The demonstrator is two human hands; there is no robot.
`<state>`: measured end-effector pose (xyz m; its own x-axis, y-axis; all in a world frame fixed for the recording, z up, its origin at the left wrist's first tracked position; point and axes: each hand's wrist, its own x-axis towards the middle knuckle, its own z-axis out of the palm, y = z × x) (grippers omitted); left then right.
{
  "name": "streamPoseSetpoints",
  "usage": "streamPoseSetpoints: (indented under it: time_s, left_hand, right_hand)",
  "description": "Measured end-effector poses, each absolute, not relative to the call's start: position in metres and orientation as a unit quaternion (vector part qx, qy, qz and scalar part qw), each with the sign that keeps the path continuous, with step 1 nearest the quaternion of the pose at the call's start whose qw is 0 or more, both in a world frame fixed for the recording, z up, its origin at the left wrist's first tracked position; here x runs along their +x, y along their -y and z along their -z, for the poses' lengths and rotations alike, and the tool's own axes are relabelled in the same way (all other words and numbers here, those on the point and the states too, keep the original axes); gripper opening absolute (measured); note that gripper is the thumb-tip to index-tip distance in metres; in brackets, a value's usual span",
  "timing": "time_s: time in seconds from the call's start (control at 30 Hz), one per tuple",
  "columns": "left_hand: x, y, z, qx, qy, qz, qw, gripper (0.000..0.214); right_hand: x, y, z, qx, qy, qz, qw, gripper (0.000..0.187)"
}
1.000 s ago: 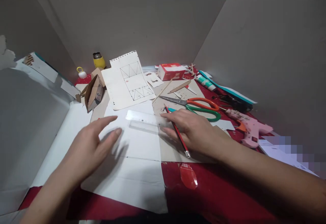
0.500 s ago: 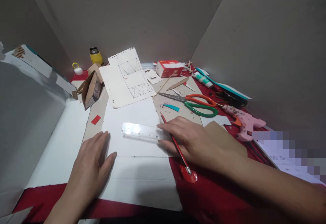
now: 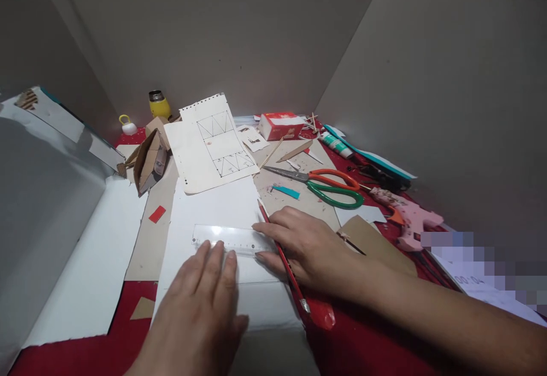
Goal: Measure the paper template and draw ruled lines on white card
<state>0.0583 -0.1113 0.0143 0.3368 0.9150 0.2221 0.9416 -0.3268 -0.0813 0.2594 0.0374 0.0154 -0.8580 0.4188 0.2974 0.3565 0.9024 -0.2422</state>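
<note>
A clear plastic ruler (image 3: pixel 226 238) lies across a white sheet of card (image 3: pixel 213 208) on the red table. My left hand (image 3: pixel 200 307) rests flat on the white card, fingers stretched out, its fingertips touching the ruler's near edge. My right hand (image 3: pixel 310 248) holds a red pencil (image 3: pixel 282 256) between its fingers, and its fingertips press on the ruler's right end. The pencil's tip points away from me, past the ruler.
A drawn paper plan (image 3: pixel 213 142) lies behind the card. Scissors with orange and green handles (image 3: pixel 329 185), a pink glue gun (image 3: pixel 405 213), a glue tube (image 3: pixel 335 143), a red and white box (image 3: pixel 280 125), a folded cardboard piece (image 3: pixel 149 159) and a yellow bottle (image 3: pixel 158 104) surround it. Grey walls close in.
My left hand moved right, from the card's left edge to the ruler's near edge. The ruler and white card shifted toward me and slightly left. My right hand kept the pencil.
</note>
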Motion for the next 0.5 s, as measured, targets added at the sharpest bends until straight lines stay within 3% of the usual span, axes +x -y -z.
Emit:
streamPoseSetpoints:
  time_s: [0.23,0.5]
  left_hand:
    - [0.088,0.083,-0.022,-0.807,0.585,-0.076,-0.023,0.076]
    - [0.077,0.075,-0.007,-0.804,0.593,-0.03,0.022,0.075]
  right_hand:
    - [0.27,-0.054,-0.014,-0.199,0.961,-0.079,0.174,0.03]
    - [0.268,-0.067,-0.01,-0.188,0.964,-0.099,0.157,0.028]
